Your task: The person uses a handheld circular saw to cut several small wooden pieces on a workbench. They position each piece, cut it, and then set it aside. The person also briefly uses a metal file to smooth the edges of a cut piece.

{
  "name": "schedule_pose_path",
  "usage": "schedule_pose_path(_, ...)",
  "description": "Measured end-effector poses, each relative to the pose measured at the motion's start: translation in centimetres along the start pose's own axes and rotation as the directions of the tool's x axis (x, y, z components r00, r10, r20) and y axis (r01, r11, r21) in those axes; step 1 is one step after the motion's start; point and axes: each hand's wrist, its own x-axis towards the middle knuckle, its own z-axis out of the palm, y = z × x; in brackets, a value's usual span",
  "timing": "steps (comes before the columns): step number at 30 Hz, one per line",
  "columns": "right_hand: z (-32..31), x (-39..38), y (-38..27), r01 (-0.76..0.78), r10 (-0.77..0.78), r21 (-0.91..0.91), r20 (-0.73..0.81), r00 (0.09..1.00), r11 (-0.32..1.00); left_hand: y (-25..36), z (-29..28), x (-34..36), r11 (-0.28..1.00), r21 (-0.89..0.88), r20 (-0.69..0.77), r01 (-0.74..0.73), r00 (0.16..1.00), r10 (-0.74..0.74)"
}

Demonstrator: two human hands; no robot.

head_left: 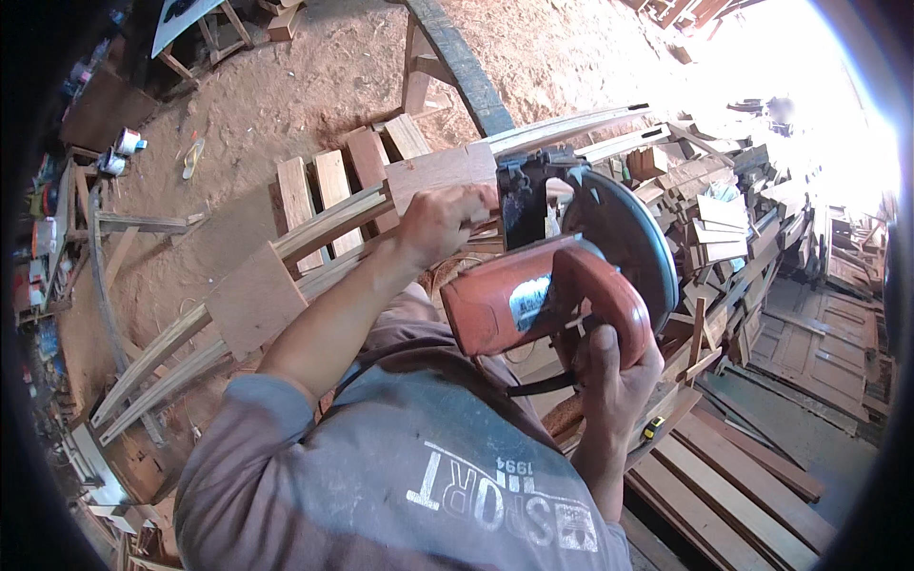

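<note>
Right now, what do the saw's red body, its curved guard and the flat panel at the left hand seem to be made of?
Red body: probably moulded plastic, scuffed and slightly glossy, judging by its smooth, rounded edges.
Curved guard: likely metal, from its blue-grey sheen, though painted or bare is unclear.
Flat panel: apparently wood, perhaps plywood, unvarnished; its pinkish-tan face looks matte.

A faded, short-sleeved T-shirt of soft mauve-grey cloth (357, 485) is worn, its chest washed with dusty blue. A blue-grey sleeve edge (271, 403) is seen at the left elbow. Across the front, worn white block lettering (490, 500) is printed upside down, beside a pale, rectangular emblem (577, 529).
</note>
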Motion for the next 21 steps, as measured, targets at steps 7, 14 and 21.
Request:
schedule_pose_path(7,-0.6,-0.6,0.5,0.029,-0.03,-0.146,0.0,1.0,0.989,-0.3,0.9,-1.3,0.991,0.115,0.034,-0.063,0.998,0.059)
schedule_pose_path(14,-1.1,-0.8,0.5,-0.002,0.004,-0.133,0.018,1.0,0.991,0.1,0.4,-1.4,0.996,0.069,0.04,-0.058,0.998,0.055)
schedule_pose_path(21,-0.9,-1.1,0.6,-0.053,0.053,-0.098,0.0,0.999,0.994,-0.1,0.5,-1.1,0.997,0.04,-0.004,-0.069,0.998,0.07)
